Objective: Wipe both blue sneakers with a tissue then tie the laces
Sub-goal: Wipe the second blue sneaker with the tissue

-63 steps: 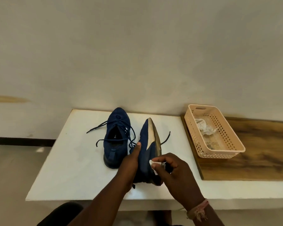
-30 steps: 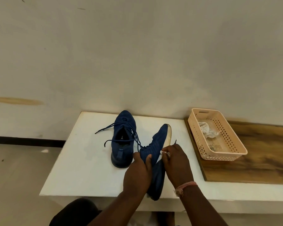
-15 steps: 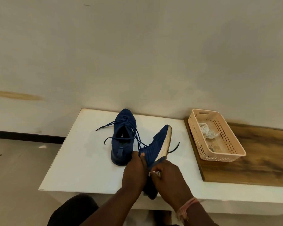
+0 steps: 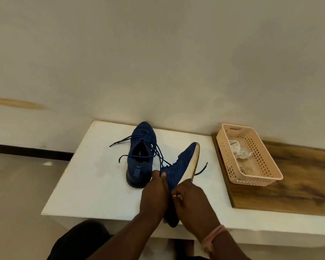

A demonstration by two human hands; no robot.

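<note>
The left hand (image 4: 154,194) wraps its grip around the heel end of one blue sneaker (image 4: 182,166), thumb on the knit upper, holding it tilted on its side above the front part of the white tabletop (image 4: 94,177) so that the pale sole (image 4: 192,166) faces right and the toe points away towards the wall. The right hand (image 4: 193,201) has its grip closed on a small white tissue (image 4: 176,196), of which only a sliver shows between the fingers, pressed against the sneaker's side near the heel. The second blue sneaker (image 4: 141,152) stands upright on the tabletop just to the left, toe towards the wall, its laces (image 4: 124,141) loose and trailing across the surface; some run over to the held shoe. One dark lace end (image 4: 202,168) hangs out to the right of the held sneaker's sole. Further right, on a wooden board (image 4: 298,188) set on the tabletop, sits a peach perforated basket (image 4: 255,180) with crumpled white material (image 4: 236,147) inside. A pinkish band (image 4: 212,235) circles the right wrist
</note>
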